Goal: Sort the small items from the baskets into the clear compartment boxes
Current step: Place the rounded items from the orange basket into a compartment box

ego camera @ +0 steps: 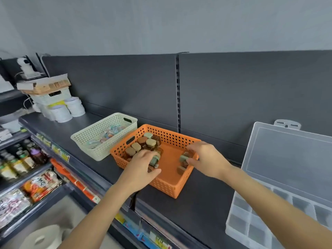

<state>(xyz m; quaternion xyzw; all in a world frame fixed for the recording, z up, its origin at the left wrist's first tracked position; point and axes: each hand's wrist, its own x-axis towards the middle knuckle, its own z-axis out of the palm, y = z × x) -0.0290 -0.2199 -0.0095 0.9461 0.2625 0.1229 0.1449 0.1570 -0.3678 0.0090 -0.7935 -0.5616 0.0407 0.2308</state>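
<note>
Going by the head view, I'd say this job has barely started. The clear compartment box (248, 224) sits open at the right end of the shelf (206, 203) with its lid (287, 153) tipped up against the back panel. Every cell I can make out looks bare, though part of the box runs out of frame so I can't vouch for all of them

Both baskets look loaded. The cream basket (84, 141) at the back left has a heap of pastel packets (109, 133) in it. The orange basket (165, 187) just beside it holds a cluster of small jars (143, 143) bunched at its left end, plus a loose brown jar (180, 170) near its right wall. So pretty much all the sorting is left to do, as far as I can judge

Both hands are down in the orange basket. The left hand (142, 166) has its fingers curled round a green-lidded jar (155, 159) at the near edge of the cluster, thumb tucked below it. The right hand (206, 159) reaches in over the right wall and pinches a second green jar (184, 158) between thumb and fingertips. Can't tell if that one is off the basket floor or not. The box is well apart from both hands, off to the right, so each jar has a trip along the shelf ahead of it
</note>
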